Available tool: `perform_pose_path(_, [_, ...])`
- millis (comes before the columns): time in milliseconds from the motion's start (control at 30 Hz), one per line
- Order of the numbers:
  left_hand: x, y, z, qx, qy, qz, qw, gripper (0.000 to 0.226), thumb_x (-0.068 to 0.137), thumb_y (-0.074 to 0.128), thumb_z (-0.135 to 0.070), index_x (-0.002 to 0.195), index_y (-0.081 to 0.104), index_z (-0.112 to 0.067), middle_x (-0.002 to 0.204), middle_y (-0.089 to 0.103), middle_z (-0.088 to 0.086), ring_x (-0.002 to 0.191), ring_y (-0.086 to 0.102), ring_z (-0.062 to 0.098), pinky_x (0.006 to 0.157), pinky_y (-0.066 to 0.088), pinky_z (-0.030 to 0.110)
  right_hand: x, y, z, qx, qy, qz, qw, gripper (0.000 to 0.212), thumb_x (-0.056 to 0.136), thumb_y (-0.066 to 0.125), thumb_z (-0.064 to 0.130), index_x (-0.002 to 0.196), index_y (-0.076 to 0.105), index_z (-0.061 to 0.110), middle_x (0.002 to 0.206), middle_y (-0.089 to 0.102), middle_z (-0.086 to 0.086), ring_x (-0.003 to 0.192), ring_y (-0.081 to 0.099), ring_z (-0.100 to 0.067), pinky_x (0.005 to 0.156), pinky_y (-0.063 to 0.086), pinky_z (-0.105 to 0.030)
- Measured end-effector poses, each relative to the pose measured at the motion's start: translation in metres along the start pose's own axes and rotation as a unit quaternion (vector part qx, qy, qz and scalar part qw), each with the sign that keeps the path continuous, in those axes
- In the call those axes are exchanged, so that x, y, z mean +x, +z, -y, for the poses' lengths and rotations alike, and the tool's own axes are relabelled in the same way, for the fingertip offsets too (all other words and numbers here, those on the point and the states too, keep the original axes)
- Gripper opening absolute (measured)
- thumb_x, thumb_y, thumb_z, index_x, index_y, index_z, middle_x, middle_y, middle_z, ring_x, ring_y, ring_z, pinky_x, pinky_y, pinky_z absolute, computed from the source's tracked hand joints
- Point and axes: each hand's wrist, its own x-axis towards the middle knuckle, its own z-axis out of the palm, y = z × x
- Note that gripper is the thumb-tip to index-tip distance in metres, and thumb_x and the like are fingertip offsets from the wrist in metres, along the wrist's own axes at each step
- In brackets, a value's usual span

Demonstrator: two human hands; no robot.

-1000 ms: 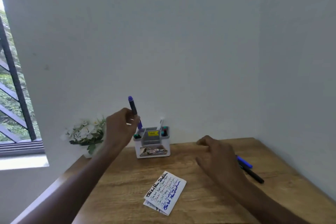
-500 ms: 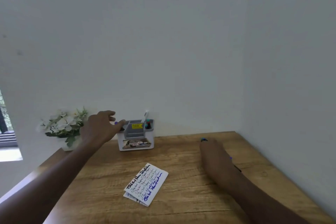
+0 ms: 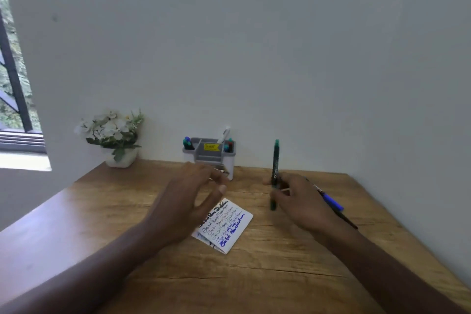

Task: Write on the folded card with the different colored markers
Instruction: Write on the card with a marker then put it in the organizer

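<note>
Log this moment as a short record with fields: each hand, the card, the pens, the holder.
left hand: fingers spread, holding nothing, hovering over the near left corner of the card
right hand: grips a green marker, held upright
folded card: flat on the wooden table, covered in handwriting, the boldest line blue
loose pens: blue pen lying on the table to the right, partly behind the right hand
marker holder: at the wall, several markers standing in it

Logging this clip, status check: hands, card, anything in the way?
Right hand grips upright green marker. Left hand open, hovering over white folded card, already covered in writing. Wooden desk: nothing blocking card.
</note>
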Motion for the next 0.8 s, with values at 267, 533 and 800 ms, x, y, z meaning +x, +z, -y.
perform_pose_path(267, [-0.007,0.010,-0.009,-0.004,0.007,0.181,0.984,0.029,0.109,0.039,-0.054,0.136,0.045,-0.045,0.121,0.057,-0.028,0.104,0.052,-0.010,0.086,0.045,0.019,-0.033,0.029,0.025,0.270,-0.057,0.101,0.956,0.014,0.095,0.073,0.014,0.108,0.079,0.013,0.100,0.083,-0.004,0.096,0.080,-0.018,0.090,0.064,-0.034])
perform_pose_path(533, [-0.007,0.002,-0.012,-0.036,-0.016,0.195,0.980,0.034,0.113,0.032,-0.047,0.138,0.050,-0.034,0.119,0.059,-0.019,0.108,0.055,-0.001,0.090,0.046,0.023,-0.036,0.036,0.023,0.141,-0.172,0.012,0.975,0.020,0.093,0.071,0.037,0.110,0.081,0.032,0.093,0.082,0.014,0.091,0.077,-0.006,0.080,0.063,-0.029])
perform_pose_path(800, [-0.009,-0.004,-0.011,-0.081,0.015,0.202,0.976,0.027,0.114,0.031,-0.045,0.127,0.051,-0.033,0.078,0.062,-0.012,0.068,0.059,0.011,0.062,0.044,0.026,-0.037,0.043,0.022,0.247,-0.144,0.068,0.956,0.027,0.093,0.064,0.033,0.108,0.080,0.016,0.090,0.082,-0.007,0.082,0.079,-0.023,0.081,0.065,-0.037])
